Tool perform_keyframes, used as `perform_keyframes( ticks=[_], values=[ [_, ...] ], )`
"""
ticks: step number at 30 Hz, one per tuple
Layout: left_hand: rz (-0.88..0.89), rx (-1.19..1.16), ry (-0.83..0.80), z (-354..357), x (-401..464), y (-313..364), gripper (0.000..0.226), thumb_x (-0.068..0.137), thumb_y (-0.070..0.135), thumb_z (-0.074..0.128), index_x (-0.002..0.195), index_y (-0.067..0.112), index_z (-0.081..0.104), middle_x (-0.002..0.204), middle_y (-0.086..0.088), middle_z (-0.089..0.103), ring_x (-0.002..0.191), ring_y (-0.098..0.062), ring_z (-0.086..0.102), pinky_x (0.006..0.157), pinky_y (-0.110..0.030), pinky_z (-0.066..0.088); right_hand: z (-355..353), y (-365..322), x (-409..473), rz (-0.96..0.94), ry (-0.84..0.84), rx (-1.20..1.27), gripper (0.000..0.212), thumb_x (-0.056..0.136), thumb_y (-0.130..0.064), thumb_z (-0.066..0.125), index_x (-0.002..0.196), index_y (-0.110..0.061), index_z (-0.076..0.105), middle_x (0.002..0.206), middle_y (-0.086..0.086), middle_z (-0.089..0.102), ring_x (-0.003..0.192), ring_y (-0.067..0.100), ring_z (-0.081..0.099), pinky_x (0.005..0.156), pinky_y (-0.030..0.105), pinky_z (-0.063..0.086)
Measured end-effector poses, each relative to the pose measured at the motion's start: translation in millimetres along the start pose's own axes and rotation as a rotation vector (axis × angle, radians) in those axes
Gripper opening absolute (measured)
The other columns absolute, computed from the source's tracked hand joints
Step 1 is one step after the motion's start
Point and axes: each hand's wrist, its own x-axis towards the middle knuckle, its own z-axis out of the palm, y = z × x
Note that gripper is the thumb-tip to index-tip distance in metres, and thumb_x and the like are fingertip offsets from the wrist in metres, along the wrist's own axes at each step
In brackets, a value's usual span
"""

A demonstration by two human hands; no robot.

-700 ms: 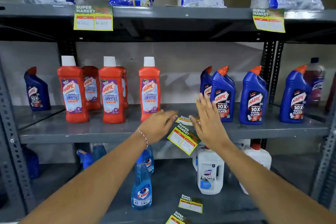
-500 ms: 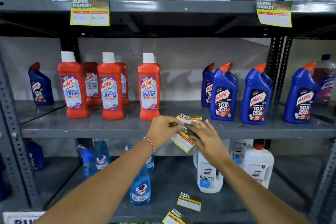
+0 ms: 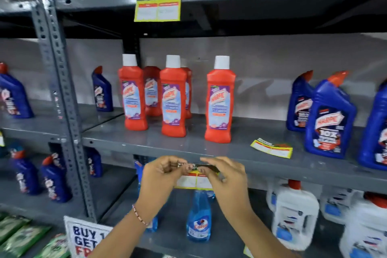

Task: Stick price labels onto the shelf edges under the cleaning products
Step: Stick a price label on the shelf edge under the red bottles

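Observation:
My left hand (image 3: 161, 176) and my right hand (image 3: 225, 178) both pinch the top strip of a yellow price label (image 3: 193, 181), held against the front edge of the middle shelf (image 3: 293, 168), below the red Harpic bottles (image 3: 173, 96). The label hangs down with two white price boxes showing. A second loose label (image 3: 272, 147) lies flat on the shelf top to the right, beside the blue Harpic bottles (image 3: 329, 119). Another label (image 3: 158, 6) is stuck on the upper shelf edge.
A grey slotted upright (image 3: 56, 81) stands at left. Blue spray bottles (image 3: 199, 216) and white jugs (image 3: 294, 216) fill the lower shelf. A "BUY 1 GET" sign (image 3: 85, 236) and green packets (image 3: 21, 234) sit at bottom left. Detergent bags line the top shelf.
The view has swung left. Both hands carried the label leftward along the shelf edge to under the red bottles, now holding it level by its top strip.

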Motion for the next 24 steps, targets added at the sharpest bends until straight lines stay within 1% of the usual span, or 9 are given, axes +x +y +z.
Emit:
perform_keyframes(
  ticks=[4, 6, 10, 13, 16, 18, 20, 22, 24],
  values=[
    [-0.022, 0.063, 0.105, -58.1, 31.6, -16.8, 0.011, 0.069, -0.002, 0.079, 0.070, 0.008, 0.074, 0.064, -0.002, 0.076, 0.059, -0.009, 0.069, 0.058, -0.014, 0.055, 72.4, -20.5, 17.0, -0.006, -0.059, -0.065, 0.009, 0.081, -0.033, 0.066, 0.087, -0.033, 0.073, 0.082, -0.015, 0.069, 0.081, 0.003, 0.061, 0.084, 0.038, 0.035],
    [-0.037, 0.083, 0.124, -74.5, 46.2, -25.9, 0.012, 0.070, -0.001, 0.079, 0.067, 0.010, 0.074, 0.061, 0.002, 0.075, 0.057, -0.008, 0.068, 0.057, -0.014, 0.055, 100.3, -25.1, 21.0, -0.014, -0.047, -0.164, 0.008, 0.080, -0.030, 0.067, 0.086, -0.033, 0.072, 0.080, -0.012, 0.067, 0.080, 0.006, 0.060, 0.078, 0.032, 0.026],
    [-0.062, 0.097, 0.144, -89.2, 70.3, -41.3, 0.007, 0.071, 0.002, 0.080, 0.070, 0.006, 0.074, 0.066, -0.006, 0.075, 0.059, -0.011, 0.068, 0.060, -0.020, 0.057, 132.0, -27.2, 27.0, -0.013, 0.018, -0.350, 0.004, 0.078, -0.029, 0.070, 0.079, -0.032, 0.072, 0.075, -0.011, 0.065, 0.075, 0.012, 0.055, 0.074, 0.028, 0.018],
    [-0.051, 0.142, 0.160, -90.6, 74.7, -47.2, 0.010, 0.071, 0.010, 0.081, 0.069, 0.013, 0.072, 0.066, -0.001, 0.074, 0.059, -0.010, 0.068, 0.060, -0.021, 0.056, 137.4, -25.1, 26.7, -0.043, 0.070, -0.425, 0.004, 0.080, -0.027, 0.071, 0.079, -0.031, 0.071, 0.079, -0.011, 0.066, 0.075, 0.016, 0.057, 0.074, 0.030, 0.021],
    [0.000, 0.202, 0.189, -92.3, 73.9, -50.4, 0.015, 0.070, 0.017, 0.082, 0.068, 0.013, 0.068, 0.063, 0.002, 0.071, 0.057, -0.009, 0.065, 0.058, -0.020, 0.054, 136.4, -28.9, 28.1, -0.037, 0.078, -0.425, 0.009, 0.080, -0.025, 0.076, 0.079, -0.030, 0.069, 0.083, -0.011, 0.064, 0.079, 0.014, 0.058, 0.076, 0.032, 0.024],
    [0.094, 0.282, 0.213, -95.2, 74.6, -53.4, 0.020, 0.068, 0.017, 0.083, 0.070, 0.017, 0.063, 0.067, 0.006, 0.067, 0.062, -0.010, 0.061, 0.062, -0.023, 0.052, 130.4, -31.8, 30.7, -0.016, 0.085, -0.477, 0.014, 0.075, -0.030, 0.080, 0.083, -0.032, 0.069, 0.087, -0.011, 0.061, 0.082, 0.014, 0.056, 0.076, 0.035, 0.027],
    [0.194, 0.317, 0.247, -98.4, 76.2, -52.7, 0.031, 0.067, 0.011, 0.083, 0.076, 0.022, 0.055, 0.078, 0.005, 0.059, 0.072, -0.006, 0.056, 0.068, -0.024, 0.048, 119.9, -34.0, 31.6, 0.013, 0.092, -0.559, 0.022, 0.073, -0.037, 0.080, 0.091, -0.034, 0.067, 0.094, -0.011, 0.059, 0.088, 0.015, 0.054, 0.076, 0.038, 0.028],
    [0.251, 0.329, 0.257, -100.7, 78.7, -48.7, 0.039, 0.066, 0.008, 0.083, 0.082, 0.024, 0.052, 0.087, 0.007, 0.050, 0.079, -0.003, 0.052, 0.071, -0.018, 0.045, 104.5, -33.8, 29.6, 0.033, 0.105, -0.595, 0.025, 0.075, -0.035, 0.078, 0.096, -0.036, 0.064, 0.099, -0.012, 0.059, 0.091, 0.014, 0.052, 0.075, 0.037, 0.027],
    [0.335, 0.369, 0.233, -98.4, 78.8, -43.8, 0.035, 0.069, 0.008, 0.082, 0.083, 0.023, 0.054, 0.092, 0.015, 0.045, 0.079, -0.001, 0.051, 0.072, -0.010, 0.042, 77.7, -28.2, 30.3, 0.091, 0.163, -0.598, 0.025, 0.082, -0.026, 0.072, 0.100, -0.036, 0.059, 0.100, -0.012, 0.060, 0.093, 0.015, 0.053, 0.077, 0.036, 0.026]
  ],
)
